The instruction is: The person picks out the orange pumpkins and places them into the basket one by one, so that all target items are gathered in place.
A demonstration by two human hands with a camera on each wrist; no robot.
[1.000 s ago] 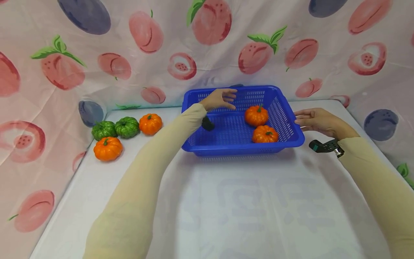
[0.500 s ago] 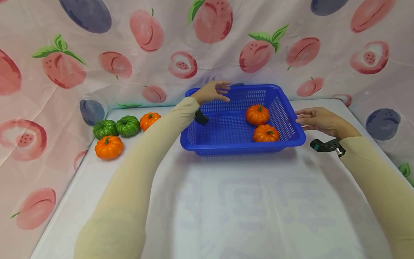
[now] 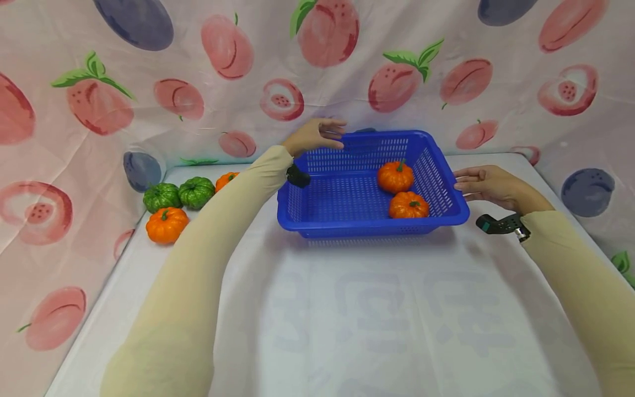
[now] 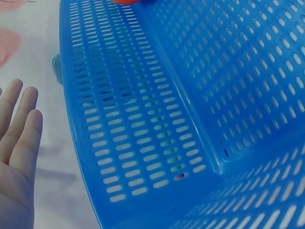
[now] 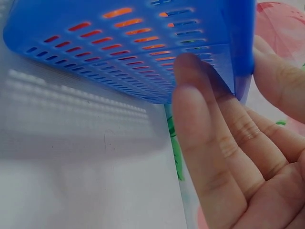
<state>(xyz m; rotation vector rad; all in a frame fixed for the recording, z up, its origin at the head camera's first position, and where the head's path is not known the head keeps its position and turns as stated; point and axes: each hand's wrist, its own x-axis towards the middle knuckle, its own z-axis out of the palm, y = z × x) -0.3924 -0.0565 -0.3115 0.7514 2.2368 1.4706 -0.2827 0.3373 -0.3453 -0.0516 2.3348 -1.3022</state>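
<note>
Blue plastic shapes the slotted basket (image 3: 367, 226) on the white-covered worktop (image 3: 347, 309), with two orange pumpkins (image 3: 395, 178) inside it towards its right end. Near the basket's back left corner the left hand (image 3: 313, 135) is spread and holding nothing, its fingers loosely extended, while the right hand (image 3: 488, 183) rests against the right end from outside, fingers fairly straight. Well to the left of the basket sit two green pumpkins (image 3: 197, 193) and two more orange ones, one partly hidden by the left sleeve (image 3: 198, 237)
</note>
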